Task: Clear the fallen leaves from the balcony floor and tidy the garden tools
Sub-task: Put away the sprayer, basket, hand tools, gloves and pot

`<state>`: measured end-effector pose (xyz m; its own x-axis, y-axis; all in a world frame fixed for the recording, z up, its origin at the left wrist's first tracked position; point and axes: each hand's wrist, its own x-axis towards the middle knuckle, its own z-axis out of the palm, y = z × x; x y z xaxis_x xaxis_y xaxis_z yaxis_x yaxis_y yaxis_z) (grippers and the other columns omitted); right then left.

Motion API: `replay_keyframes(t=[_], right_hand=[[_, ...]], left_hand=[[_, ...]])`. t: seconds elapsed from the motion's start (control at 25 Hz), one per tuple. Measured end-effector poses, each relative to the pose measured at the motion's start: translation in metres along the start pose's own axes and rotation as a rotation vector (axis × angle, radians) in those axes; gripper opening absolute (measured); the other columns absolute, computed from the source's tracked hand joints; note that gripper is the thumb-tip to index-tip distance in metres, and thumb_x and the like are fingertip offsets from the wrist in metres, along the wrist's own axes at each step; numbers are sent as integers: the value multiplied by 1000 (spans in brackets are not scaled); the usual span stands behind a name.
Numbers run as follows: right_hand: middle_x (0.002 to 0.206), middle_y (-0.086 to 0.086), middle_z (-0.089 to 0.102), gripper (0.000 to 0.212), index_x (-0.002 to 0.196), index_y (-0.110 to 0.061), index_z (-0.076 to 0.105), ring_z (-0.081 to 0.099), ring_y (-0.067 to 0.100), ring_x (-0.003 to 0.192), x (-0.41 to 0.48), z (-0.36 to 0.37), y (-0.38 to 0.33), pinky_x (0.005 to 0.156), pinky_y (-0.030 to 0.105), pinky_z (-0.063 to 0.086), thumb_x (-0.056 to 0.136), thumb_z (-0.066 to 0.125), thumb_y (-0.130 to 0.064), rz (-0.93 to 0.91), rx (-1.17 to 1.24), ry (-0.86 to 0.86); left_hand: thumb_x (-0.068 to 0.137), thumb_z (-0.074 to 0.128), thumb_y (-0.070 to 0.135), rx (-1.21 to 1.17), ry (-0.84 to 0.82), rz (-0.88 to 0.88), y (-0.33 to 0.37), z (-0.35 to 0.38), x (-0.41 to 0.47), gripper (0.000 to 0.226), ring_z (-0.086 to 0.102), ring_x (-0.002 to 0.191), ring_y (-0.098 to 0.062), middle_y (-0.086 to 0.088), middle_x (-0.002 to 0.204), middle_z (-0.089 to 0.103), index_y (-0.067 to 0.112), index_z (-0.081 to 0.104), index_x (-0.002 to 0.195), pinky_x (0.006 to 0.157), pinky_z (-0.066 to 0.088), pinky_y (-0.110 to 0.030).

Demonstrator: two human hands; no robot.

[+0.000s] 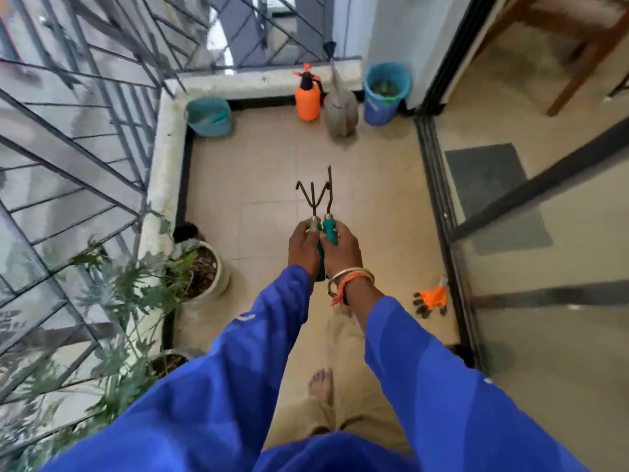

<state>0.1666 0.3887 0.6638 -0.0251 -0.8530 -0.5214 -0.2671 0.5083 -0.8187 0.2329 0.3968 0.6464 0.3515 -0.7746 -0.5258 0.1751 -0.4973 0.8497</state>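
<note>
A bare foot (320,384) stands on the tiled floor (374,206) at the bottom middle, under two blue sleeves (439,386). Along the left edge, against the low ledge (162,172) below the metal railing (68,137), a dark pot (170,362) and, a little farther on, a white pot (218,267) with a leafy plant (136,284) take up floor on that side. On the right, a pair of orange gloves (432,299) lies on the tiles just beside the track of the sliding glass door (544,301).

Between pots and gloves the tiles are bare. Above that strip, both hands are raised close together. The left hand (304,247) is curled round the green handle of a hand rake (311,194), and the right hand (343,250) is curled round the green handle of a weeder (328,192). The two handles touch side by side, with the metal ends pointing away from the person, and neither tool touches the floor.

Beyond the hands the tiles are bare as far as the far wall. In the far left corner stands a teal bucket (209,117). Well apart from it, toward the right corner, an orange spray bottle (308,100), a grey watering can (340,112) and a blue bucket (386,93) stand close in a row. Something greenish lies inside the blue bucket, too blurred to name.
</note>
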Motion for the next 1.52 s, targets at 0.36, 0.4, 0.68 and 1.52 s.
replay_keyframes(t=[0.36, 0.4, 0.68, 1.52], right_hand=[[119, 4, 65, 36, 133, -20, 55, 63, 21, 106, 203, 96, -141, 95, 34, 51, 97, 55, -17, 8, -82, -263], [119, 4, 65, 36, 133, -20, 55, 63, 20, 105, 227, 107, -157, 96, 35, 51, 97, 55, -17, 3, -104, -278], [116, 5, 66, 36, 131, -20, 57, 64, 23, 105, 362, 200, -255, 96, 36, 50, 95, 57, -14, -19, -243, -413], [124, 5, 65, 41, 137, -20, 52, 62, 26, 109, 784, 479, -404, 96, 31, 48, 97, 53, -19, -2, -824, -731]], left_hand=[[105, 46, 14, -24, 248, -18, 127, -31, 217, 16, 64, 94, -23, -13, 105, 66, 10, 60, 110, 78, 52, -21], [105, 46, 14, -46, 271, -28, 141, -34, 240, 15, 63, 89, -19, -10, 100, 66, 11, 60, 108, 72, 51, -16], [104, 46, 13, -175, 432, -63, 223, -72, 391, 21, 62, 88, -13, -7, 104, 66, 6, 62, 117, 72, 48, -11], [106, 45, 24, -376, 461, -536, 288, -188, 870, 37, 60, 116, -29, -10, 131, 60, 19, 52, 141, 94, 52, -38]])
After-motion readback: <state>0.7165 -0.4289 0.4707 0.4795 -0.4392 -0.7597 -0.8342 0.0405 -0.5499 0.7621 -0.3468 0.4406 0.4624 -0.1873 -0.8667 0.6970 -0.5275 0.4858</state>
